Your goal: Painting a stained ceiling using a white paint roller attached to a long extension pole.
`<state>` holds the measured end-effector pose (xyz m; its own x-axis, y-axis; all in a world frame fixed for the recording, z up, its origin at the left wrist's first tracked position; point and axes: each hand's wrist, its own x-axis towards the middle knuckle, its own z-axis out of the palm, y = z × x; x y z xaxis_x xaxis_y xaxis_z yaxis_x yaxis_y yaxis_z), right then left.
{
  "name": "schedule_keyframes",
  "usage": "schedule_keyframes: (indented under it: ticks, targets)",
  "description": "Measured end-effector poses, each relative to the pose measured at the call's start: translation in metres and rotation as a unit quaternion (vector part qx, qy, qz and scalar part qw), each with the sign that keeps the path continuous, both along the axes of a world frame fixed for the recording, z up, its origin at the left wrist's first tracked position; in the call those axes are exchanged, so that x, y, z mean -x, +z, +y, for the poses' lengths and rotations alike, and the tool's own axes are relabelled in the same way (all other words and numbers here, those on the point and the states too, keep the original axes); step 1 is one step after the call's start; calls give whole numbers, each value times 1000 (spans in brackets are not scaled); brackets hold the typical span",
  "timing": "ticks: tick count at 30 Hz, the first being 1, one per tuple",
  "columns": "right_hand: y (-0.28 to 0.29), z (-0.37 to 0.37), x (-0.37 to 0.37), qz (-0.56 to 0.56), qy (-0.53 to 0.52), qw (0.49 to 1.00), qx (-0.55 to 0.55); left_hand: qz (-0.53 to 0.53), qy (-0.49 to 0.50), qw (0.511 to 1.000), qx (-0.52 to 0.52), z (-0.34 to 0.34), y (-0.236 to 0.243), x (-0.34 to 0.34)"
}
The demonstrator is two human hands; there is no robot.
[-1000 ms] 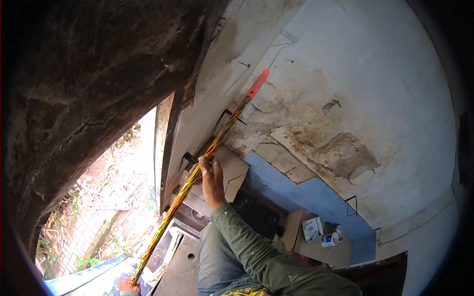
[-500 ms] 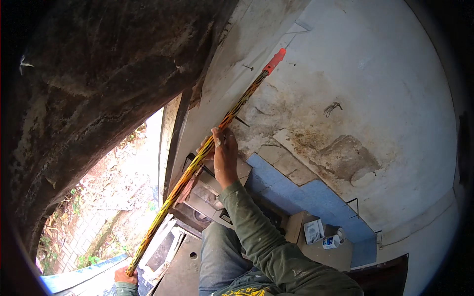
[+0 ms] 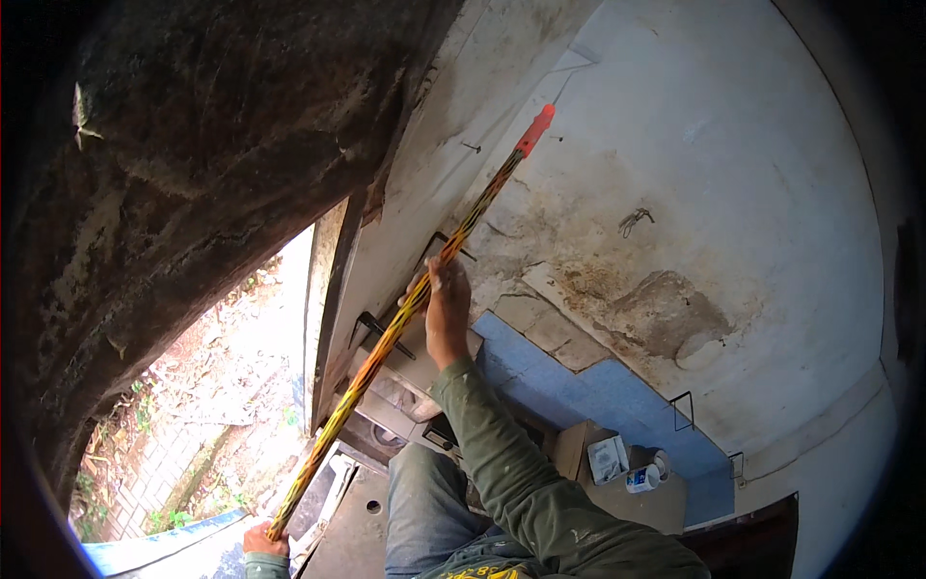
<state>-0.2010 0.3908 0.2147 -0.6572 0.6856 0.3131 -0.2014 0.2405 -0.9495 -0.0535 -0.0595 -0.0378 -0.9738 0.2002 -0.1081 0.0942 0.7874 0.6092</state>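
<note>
A long extension pole (image 3: pixel 355 394), patterned in yellow, black and orange, runs slantwise from the lower left up to the wall. At its far end sits a red handle (image 3: pixel 536 131) with a thin wire frame, which looks like a paint roller; its head is faint against the white wall (image 3: pixel 772 174). My left hand (image 3: pixel 263 540) is closed round the pole's lower end. Higher up, my right hand (image 3: pixel 447 304) wraps the pole about midway, palm side hidden, with light specks on the skin.
A dark, stained slab (image 3: pixel 212 145) fills the upper left, beside a bright opening onto ground outside. Metal brackets (image 3: pixel 683 412) stick out of the walls. Low on the right, a box (image 3: pixel 608 459) and a white tub (image 3: pixel 643 478) stand on a brown surface near blue tiles (image 3: pixel 540 372).
The pole's lower end and my left hand have shifted slightly right. My right hand sits a little lower and farther right in view. The whole view has also moved slightly.
</note>
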Motion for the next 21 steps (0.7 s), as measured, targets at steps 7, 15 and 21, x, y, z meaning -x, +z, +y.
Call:
schedule_keyframes:
  ticks: [7,15,21]
  targets:
    - [57,22,23,74,43,995,54,-73,-19,997,-23,39,78,30]
    - [98,23,24,83,48,995,40,-60,-17,997,-52,46,113,36]
    - [144,36,40,123,68,988,58,-61,-26,995,-75,71,160,43]
